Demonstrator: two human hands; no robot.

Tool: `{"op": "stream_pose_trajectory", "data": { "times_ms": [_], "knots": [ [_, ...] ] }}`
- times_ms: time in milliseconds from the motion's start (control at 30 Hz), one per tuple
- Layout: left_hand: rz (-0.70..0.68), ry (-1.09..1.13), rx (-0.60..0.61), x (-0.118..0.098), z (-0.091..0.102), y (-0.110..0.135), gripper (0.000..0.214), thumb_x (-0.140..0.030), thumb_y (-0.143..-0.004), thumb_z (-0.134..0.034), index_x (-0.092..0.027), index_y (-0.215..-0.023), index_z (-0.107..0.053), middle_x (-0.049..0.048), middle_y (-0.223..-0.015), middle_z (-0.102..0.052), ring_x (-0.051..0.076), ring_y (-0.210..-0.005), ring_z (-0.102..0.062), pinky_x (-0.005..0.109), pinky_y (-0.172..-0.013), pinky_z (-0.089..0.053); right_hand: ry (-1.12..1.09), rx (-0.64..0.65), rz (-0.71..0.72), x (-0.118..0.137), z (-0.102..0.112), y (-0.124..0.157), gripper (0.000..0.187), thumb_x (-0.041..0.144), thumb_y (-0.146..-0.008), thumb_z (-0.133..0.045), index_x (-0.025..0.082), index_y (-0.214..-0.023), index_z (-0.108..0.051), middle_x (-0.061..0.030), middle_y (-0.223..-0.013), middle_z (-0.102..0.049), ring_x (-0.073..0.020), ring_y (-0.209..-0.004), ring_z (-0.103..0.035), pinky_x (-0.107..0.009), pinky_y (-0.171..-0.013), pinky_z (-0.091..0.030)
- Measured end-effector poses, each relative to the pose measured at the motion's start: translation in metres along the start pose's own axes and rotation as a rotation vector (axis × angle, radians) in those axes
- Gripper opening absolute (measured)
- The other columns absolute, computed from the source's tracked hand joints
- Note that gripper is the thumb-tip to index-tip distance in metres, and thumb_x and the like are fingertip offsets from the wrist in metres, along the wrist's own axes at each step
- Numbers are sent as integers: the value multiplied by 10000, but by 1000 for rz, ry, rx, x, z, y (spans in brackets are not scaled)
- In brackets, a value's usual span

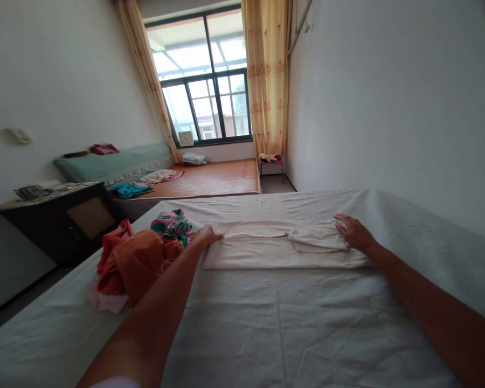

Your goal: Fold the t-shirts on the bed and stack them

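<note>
A cream garment, folded into a long flat strip, lies across the bed before me. Its upper layer has a narrower folded piece on the right, perhaps a sleeve; the exact kind is unclear. At the strip's left end, my left hand is closed on the edge, thumb on top and the other fingers mostly hidden. My right hand holds the opposite end, its fingers bent over the cloth. Beside my left forearm sits a heap of crumpled clothes, with an orange garment and a pink and green patterned one.
A pale sheet covers the bed under my arms. Beyond it stands another bed with a brown mat. A dark cabinet is at the left, and a small pink stool stands below the curtain. A white wall rises at the right.
</note>
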State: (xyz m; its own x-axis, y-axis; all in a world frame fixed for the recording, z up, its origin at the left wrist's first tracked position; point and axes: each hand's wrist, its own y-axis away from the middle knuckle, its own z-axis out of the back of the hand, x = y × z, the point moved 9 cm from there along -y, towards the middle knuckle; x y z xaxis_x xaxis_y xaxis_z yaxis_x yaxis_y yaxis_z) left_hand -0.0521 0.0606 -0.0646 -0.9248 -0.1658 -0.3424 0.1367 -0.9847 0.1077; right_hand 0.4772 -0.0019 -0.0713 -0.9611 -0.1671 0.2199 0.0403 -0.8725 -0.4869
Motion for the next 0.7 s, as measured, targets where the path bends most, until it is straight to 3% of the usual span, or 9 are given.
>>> {"op": "stream_pose_trajectory", "data": {
  "times_ms": [133, 267, 467, 600, 700],
  "knots": [
    [41, -20, 79, -10, -4, 5, 308, -426, -640, -710, -138, -603, -608, 28, -486, -560, 195, -543, -588, 247, -486, -392, -56, -141, -70, -28, 23, 23, 395, 272, -802, -371, 152, -1060, -646, -126, -1183, -635, -249, -1088, -587, -393, -959, -439],
    [-44, -46, 56, -34, 3, 18, 172, -319, -692, -645, -150, -722, -641, 28, -650, -642, 193, -685, -628, 231, -568, -442, -136, -208, -279, -65, 38, 38, 384, 276, -780, -404, 189, -1042, -671, -89, -1055, -697, -233, -862, -660, -358, -788, -504],
    [-227, -94, 3, -112, 9, 31, 255, -235, -708, -595, -155, -948, -627, 103, -1037, -656, 253, -1024, -592, 272, -804, -471, -133, -238, -330, -79, 47, 37, 376, 287, -773, -415, 190, -1004, -695, -84, -840, -727, -216, -701, -640, -321, -652, -473],
    [-276, -70, 104, -169, -16, 43, 359, -254, -716, -599, -133, -1053, -574, 106, -964, -656, 218, -811, -655, 276, -676, -525, -104, -203, -318, -72, 45, 38, 364, 279, -774, -411, 195, -980, -700, -70, -823, -725, -194, -633, -612, -305, -632, -452],
    [-275, -30, 178, -195, -39, 55, 431, -288, -725, -608, -129, -1118, -537, 90, -873, -654, 179, -616, -646, 271, -543, -530, -98, -183, -288, -62, 47, 39, 358, 271, -786, -403, 193, -967, -703, -65, -787, -716, -186, -639, -611, -288, -636, -448]
  ]
}}
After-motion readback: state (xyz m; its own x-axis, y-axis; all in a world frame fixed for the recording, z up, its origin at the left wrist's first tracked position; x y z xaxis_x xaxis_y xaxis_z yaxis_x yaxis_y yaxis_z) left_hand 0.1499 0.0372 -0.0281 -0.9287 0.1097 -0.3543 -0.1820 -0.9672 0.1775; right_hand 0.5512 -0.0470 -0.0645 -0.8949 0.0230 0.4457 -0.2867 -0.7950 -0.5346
